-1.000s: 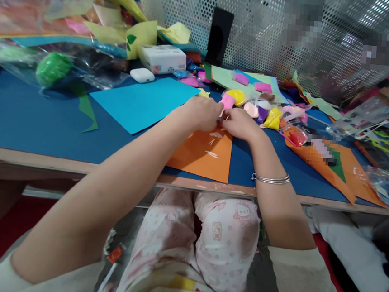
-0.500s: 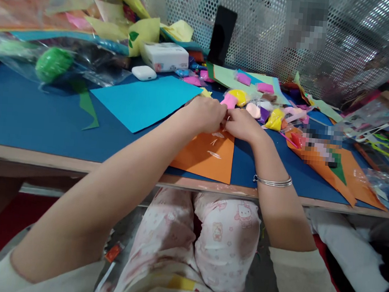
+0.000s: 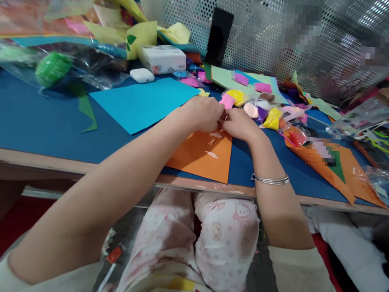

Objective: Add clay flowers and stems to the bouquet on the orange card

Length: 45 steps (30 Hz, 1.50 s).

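Observation:
Over the far part of an orange paper sheet point(image 3: 207, 158) my left hand point(image 3: 204, 113) and my right hand point(image 3: 238, 121) meet, fingertips close together. Both hands have curled, closed fingers; what lies between the fingertips is hidden or too small to name. White marks show on the orange sheet near its right side. Just beyond my fingers lies a pink piece point(image 3: 227, 100) of what looks like soft clay, with a yellow packet point(image 3: 236, 96) behind it. To the left of my left hand a blue paper sheet point(image 3: 143, 103) lies flat.
Small coloured packets, among them a yellow one point(image 3: 272, 118), lie right of my hands. A dark phone point(image 3: 219, 37) leans on the perforated metal screen point(image 3: 259, 33). A white tissue pack point(image 3: 163, 59) and a white earphone case point(image 3: 141, 75) stand at the left. Rolled orange paper point(image 3: 318, 168) lies at the right.
The whole view has shifted very slightly. Both hands stay together in the same place over the orange sheet, with hardly any visible movement.

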Tool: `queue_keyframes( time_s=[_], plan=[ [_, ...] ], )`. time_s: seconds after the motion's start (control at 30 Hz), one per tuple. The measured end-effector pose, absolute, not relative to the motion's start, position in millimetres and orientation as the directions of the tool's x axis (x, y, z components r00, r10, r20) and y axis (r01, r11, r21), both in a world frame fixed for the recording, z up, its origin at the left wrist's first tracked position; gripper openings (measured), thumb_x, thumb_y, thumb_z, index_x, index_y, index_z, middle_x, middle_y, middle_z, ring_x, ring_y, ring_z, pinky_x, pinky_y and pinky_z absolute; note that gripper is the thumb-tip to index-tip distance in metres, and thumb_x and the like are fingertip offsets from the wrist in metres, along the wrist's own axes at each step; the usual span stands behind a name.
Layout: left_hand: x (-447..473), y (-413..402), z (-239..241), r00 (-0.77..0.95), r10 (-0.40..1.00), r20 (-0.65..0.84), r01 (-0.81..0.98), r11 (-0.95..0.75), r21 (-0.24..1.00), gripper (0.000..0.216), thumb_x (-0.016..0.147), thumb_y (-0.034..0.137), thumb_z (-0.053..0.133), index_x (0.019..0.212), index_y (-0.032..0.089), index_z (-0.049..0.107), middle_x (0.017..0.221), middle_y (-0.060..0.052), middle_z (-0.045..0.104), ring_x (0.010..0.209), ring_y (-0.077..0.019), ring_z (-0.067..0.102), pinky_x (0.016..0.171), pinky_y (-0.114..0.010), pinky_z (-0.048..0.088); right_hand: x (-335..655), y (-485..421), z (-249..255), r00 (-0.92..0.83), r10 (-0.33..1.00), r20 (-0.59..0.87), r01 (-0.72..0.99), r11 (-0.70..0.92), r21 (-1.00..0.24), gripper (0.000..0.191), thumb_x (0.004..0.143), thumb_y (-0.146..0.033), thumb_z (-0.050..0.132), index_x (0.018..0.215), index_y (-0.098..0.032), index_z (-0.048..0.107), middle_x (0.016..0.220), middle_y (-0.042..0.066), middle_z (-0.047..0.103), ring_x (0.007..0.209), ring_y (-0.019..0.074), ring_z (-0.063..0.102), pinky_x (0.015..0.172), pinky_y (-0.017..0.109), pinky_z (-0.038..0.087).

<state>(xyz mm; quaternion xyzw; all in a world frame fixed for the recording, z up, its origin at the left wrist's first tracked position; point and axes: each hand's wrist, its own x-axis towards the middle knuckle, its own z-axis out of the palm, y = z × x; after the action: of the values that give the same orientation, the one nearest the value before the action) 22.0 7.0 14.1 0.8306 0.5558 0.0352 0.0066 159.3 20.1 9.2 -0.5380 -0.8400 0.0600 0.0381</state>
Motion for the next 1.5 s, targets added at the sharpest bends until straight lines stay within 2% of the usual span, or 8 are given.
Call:
queue_keyframes(
  time_s=[0.1, 0.2, 0.5, 0.8, 1.03, 1.13, 1.23, 1.5],
  plan=[
    [23, 7, 17, 0.378, 0.925, 0.031, 0.925, -0.375, -0.061, 0.037, 0.079, 0.027, 0.052, 0.113, 0.019, 0.064, 0.105, -0.01, 0.065, 0.108, -0.0306, 0.06, 0.088, -0.035, 0.045, 160, 20, 9, -0.415, 0.91, 0.005, 0.897, 0.41, -0.164, 0.022, 0.081, -0.013, 0.05, 0.092, -0.014, 0.069, 0.1, 0.015, 0.072, 0.091, 0.0265, 0.064, 0.066, 0.029, 0.041],
    [23, 8, 19, 0.405, 0.912, 0.055, 0.912, -0.4, -0.092, 0.036, 0.082, 0.024, 0.046, 0.111, 0.018, 0.066, 0.102, -0.01, 0.066, 0.107, -0.0297, 0.06, 0.085, -0.034, 0.046, 161, 20, 9, -0.421, 0.907, 0.013, 0.889, 0.415, -0.191, 0.021, 0.08, -0.013, 0.05, 0.089, -0.014, 0.069, 0.098, 0.014, 0.072, 0.093, 0.0264, 0.065, 0.068, 0.029, 0.042],
    [18, 9, 20, 0.389, 0.914, 0.115, 0.921, -0.389, -0.029, 0.037, 0.078, 0.028, 0.049, 0.108, 0.021, 0.07, 0.096, -0.007, 0.067, 0.104, -0.0289, 0.06, 0.089, -0.036, 0.045, 162, 25, 8, -0.394, 0.914, 0.098, 0.887, 0.406, -0.219, 0.019, 0.08, -0.016, 0.053, 0.086, -0.016, 0.07, 0.095, 0.012, 0.073, 0.094, 0.0266, 0.064, 0.073, 0.03, 0.044],
    [16, 10, 19, 0.447, 0.884, 0.137, 0.892, -0.451, 0.003, 0.031, 0.077, 0.032, 0.056, 0.101, 0.022, 0.073, 0.094, -0.005, 0.068, 0.101, -0.0256, 0.061, 0.086, -0.031, 0.046, 166, 22, 15, -0.133, 0.967, 0.219, 0.95, 0.187, -0.249, 0.023, 0.084, -0.026, 0.048, 0.08, -0.016, 0.068, 0.082, 0.012, 0.067, 0.087, 0.0262, 0.062, 0.069, 0.032, 0.044],
    [14, 9, 21, 0.44, 0.898, 0.018, 0.897, -0.441, 0.044, 0.028, 0.072, 0.033, 0.059, 0.093, 0.022, 0.074, 0.089, -0.004, 0.07, 0.092, -0.0227, 0.063, 0.078, -0.028, 0.047, 167, 25, 14, -0.165, 0.973, 0.162, 0.932, 0.208, -0.296, 0.017, 0.078, -0.031, 0.054, 0.079, -0.019, 0.065, 0.086, 0.009, 0.066, 0.084, 0.0247, 0.061, 0.068, 0.032, 0.043],
    [13, 9, 22, 0.445, 0.895, -0.012, 0.895, -0.444, 0.042, 0.03, 0.07, 0.035, 0.06, 0.093, 0.021, 0.074, 0.087, -0.005, 0.07, 0.09, -0.023, 0.064, 0.076, -0.027, 0.048, 168, 27, 14, -0.214, 0.976, 0.04, 0.935, 0.217, -0.282, 0.018, 0.076, -0.032, 0.055, 0.08, -0.018, 0.065, 0.089, 0.009, 0.067, 0.083, 0.0244, 0.061, 0.065, 0.032, 0.042],
    [13, 9, 22, 0.453, 0.891, -0.002, 0.891, -0.453, 0.037, 0.033, 0.068, 0.035, 0.058, 0.094, 0.021, 0.074, 0.088, -0.005, 0.07, 0.09, -0.0229, 0.064, 0.076, -0.027, 0.048, 168, 26, 14, -0.265, 0.961, -0.073, 0.938, 0.24, -0.25, 0.017, 0.073, -0.032, 0.056, 0.08, -0.018, 0.064, 0.086, 0.009, 0.066, 0.08, 0.0233, 0.06, 0.062, 0.031, 0.04],
    [12, 10, 22, 0.43, 0.9, 0.069, 0.902, -0.432, 0.013, 0.039, 0.067, 0.032, 0.051, 0.097, 0.021, 0.073, 0.088, -0.004, 0.068, 0.094, -0.0239, 0.062, 0.077, -0.029, 0.048, 166, 22, 14, -0.342, 0.936, -0.087, 0.915, 0.311, -0.256, 0.018, 0.075, -0.035, 0.058, 0.077, -0.018, 0.062, 0.081, 0.007, 0.064, 0.075, 0.0202, 0.057, 0.058, 0.029, 0.035]
  ],
)
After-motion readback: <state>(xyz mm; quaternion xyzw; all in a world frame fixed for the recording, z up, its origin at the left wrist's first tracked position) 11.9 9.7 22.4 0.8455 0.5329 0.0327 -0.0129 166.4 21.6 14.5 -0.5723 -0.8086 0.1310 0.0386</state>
